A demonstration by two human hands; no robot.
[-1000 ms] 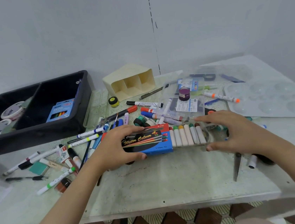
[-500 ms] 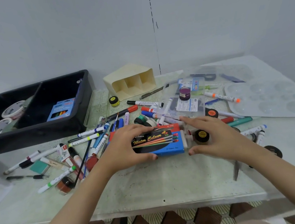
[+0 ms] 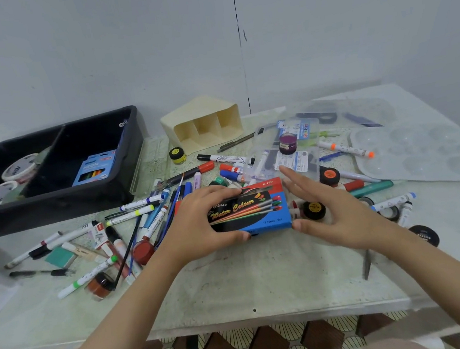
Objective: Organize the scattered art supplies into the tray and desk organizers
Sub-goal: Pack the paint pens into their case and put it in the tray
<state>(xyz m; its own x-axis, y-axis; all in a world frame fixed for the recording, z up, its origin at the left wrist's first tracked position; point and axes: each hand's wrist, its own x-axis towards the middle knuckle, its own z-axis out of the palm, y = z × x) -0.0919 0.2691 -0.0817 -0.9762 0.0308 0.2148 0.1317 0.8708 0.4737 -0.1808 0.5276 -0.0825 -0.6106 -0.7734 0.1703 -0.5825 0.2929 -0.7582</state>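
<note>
Spillage is the worry. The blue-and-red cardboard water colour box [image 3: 255, 208] is held at its left end only, the left hand's [image 3: 199, 220] grip curled over its far edge with the thumb on its near side. A tilt on the way to the black plastic tray [image 3: 53, 197], well left of the box and behind it, could let the inner sleeve slide out at the right end. The right hand [image 3: 339, 213] has an open grip with fingers straight and holds nothing; a careless sweep could knock the small black pot with a yellow label [image 3: 314, 210] just right of the box. The box lies low over the pale green counter [image 3: 263, 279] among loose markers. A second ago a row of paint tubes stuck out of the box's right end — now they are pushed fully inside, and the right hand has spread open beside that end.
</note>
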